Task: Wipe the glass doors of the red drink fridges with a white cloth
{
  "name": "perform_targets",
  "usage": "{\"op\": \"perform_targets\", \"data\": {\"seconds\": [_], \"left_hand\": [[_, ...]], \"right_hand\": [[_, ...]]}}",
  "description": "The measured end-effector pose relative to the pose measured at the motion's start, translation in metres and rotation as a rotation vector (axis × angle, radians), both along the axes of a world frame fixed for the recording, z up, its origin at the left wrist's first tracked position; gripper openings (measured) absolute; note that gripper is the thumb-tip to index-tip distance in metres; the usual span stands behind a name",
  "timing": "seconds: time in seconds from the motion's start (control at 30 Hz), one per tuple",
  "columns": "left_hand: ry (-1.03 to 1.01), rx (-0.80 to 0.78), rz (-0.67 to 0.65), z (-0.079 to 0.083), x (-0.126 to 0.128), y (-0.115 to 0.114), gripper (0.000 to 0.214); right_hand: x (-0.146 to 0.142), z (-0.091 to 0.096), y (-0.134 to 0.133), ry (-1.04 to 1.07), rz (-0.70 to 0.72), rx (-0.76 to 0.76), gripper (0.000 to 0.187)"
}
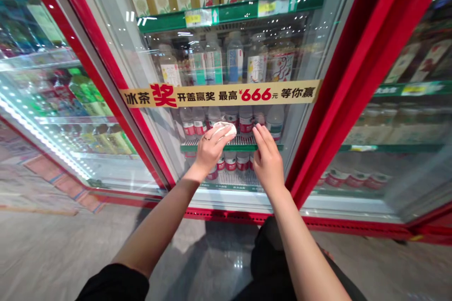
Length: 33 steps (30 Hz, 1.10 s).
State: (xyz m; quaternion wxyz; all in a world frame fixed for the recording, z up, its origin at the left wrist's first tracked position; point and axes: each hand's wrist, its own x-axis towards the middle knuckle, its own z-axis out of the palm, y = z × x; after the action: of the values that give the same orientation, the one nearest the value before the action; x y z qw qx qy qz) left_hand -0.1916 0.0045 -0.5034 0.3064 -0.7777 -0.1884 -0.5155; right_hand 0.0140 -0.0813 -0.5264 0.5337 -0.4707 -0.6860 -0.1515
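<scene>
Left hand (209, 150), ringed, fingers closed over a crumpled white cloth (230, 129) at the glass door (306, 51); right hand (267, 155) alongside, fingers extended close together, door contact unclear. Across the door, yellow banner (216, 96): "冰茶 奖 开盖赢奖 最高¥666元 等你赢". Behind: red-labelled bottles (246, 122); one shelf higher, a blue-labelled bottle (234, 63), "SODA".
</scene>
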Motion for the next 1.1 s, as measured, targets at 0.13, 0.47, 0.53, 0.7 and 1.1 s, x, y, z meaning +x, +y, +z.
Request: {"op": "perform_targets", "data": {"seconds": [0.13,0.47,0.53,0.7,1.1], "left_hand": [[-0.106,-0.019,0.029,0.016,0.016,0.001,0.031],[0.029,-0.006,0.017,-0.001,0.007,0.002,0.031],[-0.071,-0.050,0.021,0.004,0.000,0.001,0.031],[-0.218,-0.132,-0.002,0.020,0.006,0.002,0.031],[-0.273,-0.274,-0.087,0.009,-0.010,0.006,0.058]], "right_hand": [[-0.005,0.001,0.002,-0.012,0.016,0.019,0.094],[-0.009,0.001,0.002,-0.056,0.012,0.003,0.095],[-0.010,0.001,0.002,-0.054,0.015,0.003,0.094],[-0.013,0.003,0.002,-0.025,0.047,0.019,0.085],[-0.065,0.046,0.035,0.049,0.123,0.105,0.039]]}}
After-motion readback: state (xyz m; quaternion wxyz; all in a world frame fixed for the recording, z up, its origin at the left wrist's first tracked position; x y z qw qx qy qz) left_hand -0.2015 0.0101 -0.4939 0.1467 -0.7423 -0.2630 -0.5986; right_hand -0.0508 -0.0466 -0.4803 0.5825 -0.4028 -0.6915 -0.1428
